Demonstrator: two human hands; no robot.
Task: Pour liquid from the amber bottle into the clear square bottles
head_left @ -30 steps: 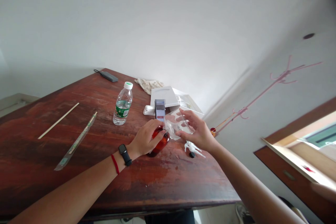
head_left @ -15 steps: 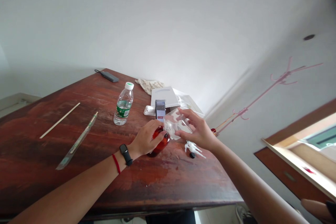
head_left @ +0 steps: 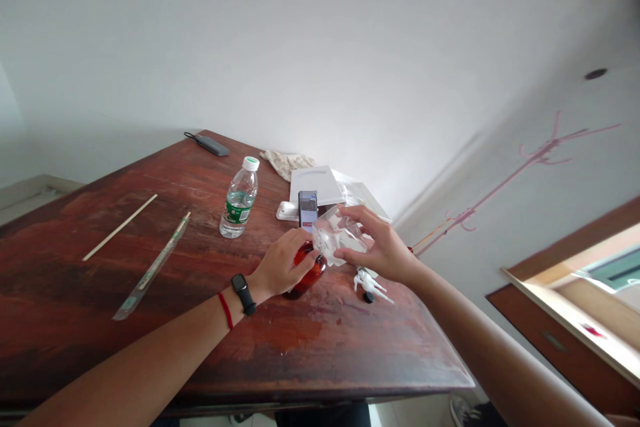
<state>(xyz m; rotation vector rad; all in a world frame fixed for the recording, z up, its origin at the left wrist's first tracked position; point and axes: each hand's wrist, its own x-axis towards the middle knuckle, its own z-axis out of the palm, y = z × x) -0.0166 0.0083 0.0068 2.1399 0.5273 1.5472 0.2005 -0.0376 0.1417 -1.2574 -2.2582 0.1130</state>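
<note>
Little has moved over the last second: the person's view has swung slightly, carrying the items rightward in it, while the left hand (head_left: 279,265) and right hand (head_left: 384,248) keep their holds. Hands apart: the left is closed around an amber bottle (head_left: 312,274); the right clasps a clear plastic container (head_left: 331,232) between thumb and fingers. Key relation: the container lies tipped at the bottle's upper right, its lower left end by the neck; contact cannot be confirmed. The bottle's long axis appears to slant up toward the container, with the left hand nearer. Below the right hand, a white spray nozzle (head_left: 367,281) and black cap (head_left: 369,297) lie on the dark wooden surface (head_left: 220,363). Farther back: lit phone (head_left: 308,207), white box (head_left: 315,185), cloth (head_left: 286,164). Leftward: upright water bottle (head_left: 237,210), bare stick (head_left: 120,227), wrapped stick (head_left: 154,269). Room: white wall (head_left: 300,47) behind; pink coat rack (head_left: 546,149) at right.
</note>
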